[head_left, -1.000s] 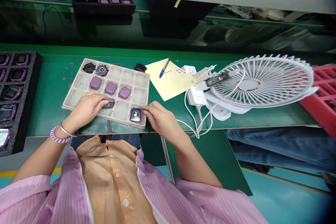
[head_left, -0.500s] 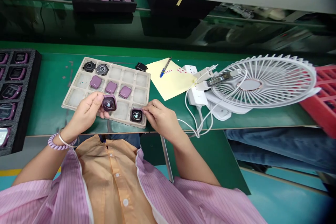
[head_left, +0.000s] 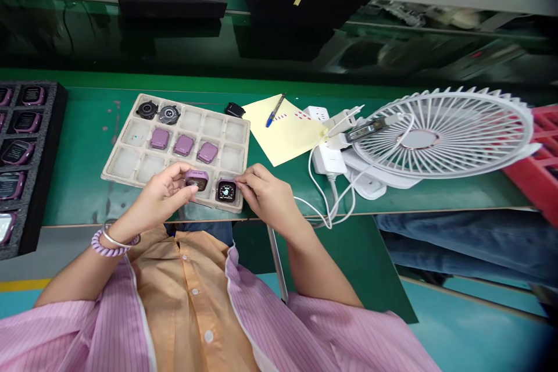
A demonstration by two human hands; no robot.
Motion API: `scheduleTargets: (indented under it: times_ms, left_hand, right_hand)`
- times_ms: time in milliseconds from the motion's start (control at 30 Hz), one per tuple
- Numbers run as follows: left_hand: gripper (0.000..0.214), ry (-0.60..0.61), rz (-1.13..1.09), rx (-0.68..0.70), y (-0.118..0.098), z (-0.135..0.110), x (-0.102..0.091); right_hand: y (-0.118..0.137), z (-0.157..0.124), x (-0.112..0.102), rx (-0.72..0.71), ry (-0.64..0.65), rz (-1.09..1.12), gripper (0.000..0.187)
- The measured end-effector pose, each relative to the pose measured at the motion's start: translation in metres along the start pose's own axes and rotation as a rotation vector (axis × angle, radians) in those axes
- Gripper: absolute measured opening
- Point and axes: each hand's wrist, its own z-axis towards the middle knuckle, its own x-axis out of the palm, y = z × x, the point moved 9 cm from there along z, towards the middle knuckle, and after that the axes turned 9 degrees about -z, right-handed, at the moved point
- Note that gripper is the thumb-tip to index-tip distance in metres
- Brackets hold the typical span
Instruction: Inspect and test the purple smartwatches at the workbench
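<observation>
My left hand grips a purple smartwatch body, tilted over the front row of a beige compartment tray. With thumb and fingers pinched, my right hand touches the right edge of another smartwatch, its screen lit, in the front right compartment. Three purple watch bodies lie face down in the middle row. At the back left of the tray are two round black watch bodies.
A black foam tray of purple watches stands at left, another behind. A small black item, yellow paper and pen lie beyond the beige tray. Power strip, cables, white fan and red crate are rightward.
My left hand has moved right with its watch, bringing it closer to the other watch, and tipped its screen. My right hand has stayed at the corner watch.
</observation>
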Motion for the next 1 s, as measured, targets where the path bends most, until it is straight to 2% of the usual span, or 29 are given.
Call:
scheduleTargets:
  times_ms: [67, 167, 267, 367, 467, 533, 667, 700, 767, 867, 933, 1000]
  left_hand:
    - [0.022, 0.003, 0.118, 0.049, -0.001, -0.001, 0.001]
    - [0.016, 0.007, 0.339, 0.242, -0.018, -0.004, 0.007]
    - [0.027, 0.013, 0.497, 0.408, -0.035, -0.008, 0.016]
    - [0.03, 0.029, 0.544, 0.451, -0.039, -0.008, 0.022]
    - [0.027, 0.001, 0.539, 0.416, -0.034, -0.005, 0.02]
    - [0.027, -0.015, 0.54, 0.333, -0.025, -0.002, 0.014]
    - [0.056, 0.04, 0.627, 0.212, -0.014, 0.003, 0.007]
    - [0.058, 0.045, 0.68, 0.205, -0.015, 0.005, 0.004]
    - [0.048, 0.022, 0.833, 0.2, -0.025, 0.013, -0.001]
    - [0.029, -0.045, 1.103, 0.191, -0.044, 0.037, -0.004]
    - [0.028, -0.058, 1.228, 0.168, -0.051, 0.059, 0.001]
    - [0.034, -0.017, 1.31, 0.118, -0.048, 0.081, 0.012]
  right_hand:
    - [0.0, 0.0, -0.006, 0.01, -0.056, -0.021, 0.026]
    - [0.001, 0.002, -0.026, 0.07, -0.193, 0.017, 0.025]
    - [0.013, 0.005, -0.047, 0.064, -0.286, 0.27, 0.018]
    - [0.036, 0.012, -0.055, -0.059, -0.261, 0.506, 0.016]
    - [0.05, 0.018, -0.048, -0.147, -0.167, 0.558, 0.021]
    - [0.049, 0.023, -0.037, -0.149, -0.11, 0.52, 0.024]
    - [0.041, 0.032, -0.004, -0.111, 0.062, 0.291, 0.028]
    - [0.041, 0.033, 0.005, -0.107, 0.117, 0.215, 0.027]
    - [0.04, 0.036, 0.018, -0.098, 0.196, 0.074, 0.024]
    - [0.04, 0.038, 0.022, -0.061, 0.2, -0.062, 0.022]
    - [0.042, 0.039, 0.02, -0.047, 0.17, -0.098, 0.021]
    - [0.044, 0.038, 0.018, -0.057, 0.129, -0.104, 0.022]
